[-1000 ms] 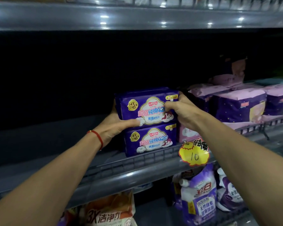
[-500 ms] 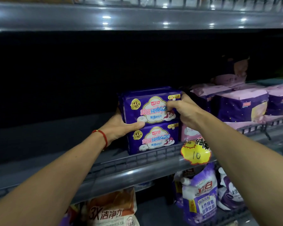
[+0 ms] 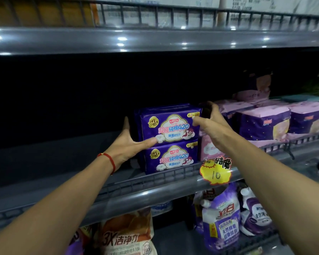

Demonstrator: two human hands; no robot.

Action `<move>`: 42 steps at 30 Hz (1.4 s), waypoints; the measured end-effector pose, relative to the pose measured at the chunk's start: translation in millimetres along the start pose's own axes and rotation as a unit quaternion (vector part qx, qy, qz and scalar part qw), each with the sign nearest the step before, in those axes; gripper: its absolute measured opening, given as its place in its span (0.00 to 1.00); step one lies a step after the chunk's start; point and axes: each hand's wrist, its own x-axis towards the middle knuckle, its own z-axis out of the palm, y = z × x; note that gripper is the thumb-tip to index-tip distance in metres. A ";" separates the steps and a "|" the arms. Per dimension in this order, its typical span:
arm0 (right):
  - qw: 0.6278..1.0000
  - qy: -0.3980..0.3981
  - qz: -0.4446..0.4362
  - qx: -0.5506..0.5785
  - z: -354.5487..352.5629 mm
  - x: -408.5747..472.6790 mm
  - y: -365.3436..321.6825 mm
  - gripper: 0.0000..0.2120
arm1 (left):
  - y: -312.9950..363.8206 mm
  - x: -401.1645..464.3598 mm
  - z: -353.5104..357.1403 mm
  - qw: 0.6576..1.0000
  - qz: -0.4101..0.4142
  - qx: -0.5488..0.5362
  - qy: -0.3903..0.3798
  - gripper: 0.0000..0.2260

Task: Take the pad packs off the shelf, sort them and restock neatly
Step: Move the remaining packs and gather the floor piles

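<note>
Pad packs: two purple ones stacked at the near edge of the shelf [image 3: 63,184], upper pack [image 3: 168,124] on lower pack [image 3: 170,157], both faces toward us. Left of the stack the shelf floor is bare and dark. Our left hand [image 3: 131,144] lies flat against the stack's left side, fingers straight, thumb across the front seam between the two packs. Our right hand [image 3: 210,124] is at the upper pack's top right corner, thumb on the front, fingers curled round toward the back; looks like a light grip, not a firm one. Just right sit pink packs [image 3: 208,148], touching or nearly so, then purple-and-pink packs [image 3: 261,122] further right.

Risks as we judge them: upper pack is slick film, so letting go unevenly could slide it off to the bare left; pushing right could crush the pink packs; yellow price tag [image 3: 215,172] on the rail could get knocked by our right forearm
</note>
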 end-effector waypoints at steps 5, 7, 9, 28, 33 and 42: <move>0.974 0.124 -0.133 -0.133 -13.2 -77.9 17.4 0.29 | 15.2 -69.4 -9.5 0.978 0.014 -0.014 0.206 0.42; 0.973 0.096 -0.132 -0.165 -13.1 -116.5 28.5 0.26 | 10.3 -109.7 -11.0 0.962 0.027 -0.008 0.273 0.24; 0.973 0.049 -0.107 -0.201 -10.6 -150.7 39.3 0.26 | 2.1 -149.9 -9.1 0.960 0.018 -0.024 0.277 0.15; 0.862 -0.111 0.263 -0.419 -39.9 -323.5 107.6 0.08 | -55.8 -315.7 103.7 0.952 -0.175 0.199 -0.153 0.10; 0.785 -0.064 0.407 -0.462 -58.6 -329.1 179.8 0.32 | -89.4 -295.6 157.3 0.931 -0.256 0.159 -0.204 0.05; 0.813 0.026 0.523 -0.253 -62.6 -351.1 262.1 0.28 | -177.5 -289.9 241.8 0.859 -0.471 -0.069 -0.187 0.43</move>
